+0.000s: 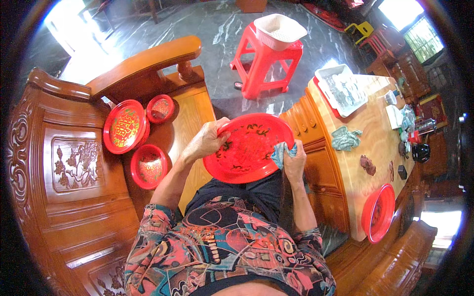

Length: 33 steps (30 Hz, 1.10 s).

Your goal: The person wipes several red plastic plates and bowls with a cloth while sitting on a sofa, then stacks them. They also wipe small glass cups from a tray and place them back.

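A large round red tray (251,148) with a dark leaf pattern is held tilted above my lap. My left hand (213,138) grips its rim at the upper left, thumb on the inner face. At the right rim, my right hand (295,161) holds a blue cloth (280,154) pressed against the tray's edge. To my left on the wooden bench lie a stack of red trays with a gold pattern (124,126), a small red dish (160,108) and a medium red dish (149,167).
A white plastic basket (280,31) sits on a red plastic stool (259,61). The wooden table (333,174) at right holds a white rack of cups (343,90), a grey-green cloth (346,138), a brown cloth (367,165) and a red basin (378,214). A carved bench back (79,162) stands left.
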Each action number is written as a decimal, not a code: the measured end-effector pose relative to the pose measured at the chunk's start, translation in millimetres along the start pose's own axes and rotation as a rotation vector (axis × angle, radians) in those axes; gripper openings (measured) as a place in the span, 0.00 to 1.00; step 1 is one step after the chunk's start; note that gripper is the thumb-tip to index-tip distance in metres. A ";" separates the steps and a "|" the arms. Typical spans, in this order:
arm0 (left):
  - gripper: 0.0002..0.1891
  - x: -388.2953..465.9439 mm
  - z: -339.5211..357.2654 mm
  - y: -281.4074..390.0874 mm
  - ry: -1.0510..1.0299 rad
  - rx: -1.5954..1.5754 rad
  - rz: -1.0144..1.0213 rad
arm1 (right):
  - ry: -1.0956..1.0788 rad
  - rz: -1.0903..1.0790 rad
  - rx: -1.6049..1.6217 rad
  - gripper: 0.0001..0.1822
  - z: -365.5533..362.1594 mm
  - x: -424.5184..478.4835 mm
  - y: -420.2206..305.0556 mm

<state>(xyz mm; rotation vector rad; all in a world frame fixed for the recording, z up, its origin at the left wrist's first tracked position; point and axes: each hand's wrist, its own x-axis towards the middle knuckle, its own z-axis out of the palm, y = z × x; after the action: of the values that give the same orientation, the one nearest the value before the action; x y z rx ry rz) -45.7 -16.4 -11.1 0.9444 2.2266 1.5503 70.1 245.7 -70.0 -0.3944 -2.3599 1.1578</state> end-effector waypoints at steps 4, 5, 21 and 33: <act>0.06 0.0 4.8 -3.6 0.060 -0.007 0.015 | 0.004 -0.099 -0.069 0.14 -15.8 17.9 -20.4; 0.06 1.2 5.1 -6.5 0.079 -0.018 0.040 | 0.004 -0.119 -0.073 0.14 -19.0 23.9 -25.0; 0.14 -1.7 -12.5 13.5 0.163 -0.182 -0.116 | -0.027 -0.361 -0.160 0.21 -31.1 63.5 -75.6; 0.15 -12.0 -3.0 -11.1 0.154 -0.551 -0.202 | 0.140 0.104 0.697 0.16 -41.9 51.7 -38.0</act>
<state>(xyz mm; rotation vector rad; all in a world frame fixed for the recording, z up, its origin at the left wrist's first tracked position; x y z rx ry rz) -42.4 -28.7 -21.7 0.4383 1.7514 2.0287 47.1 273.9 -2.5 -0.3328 -1.6878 1.8274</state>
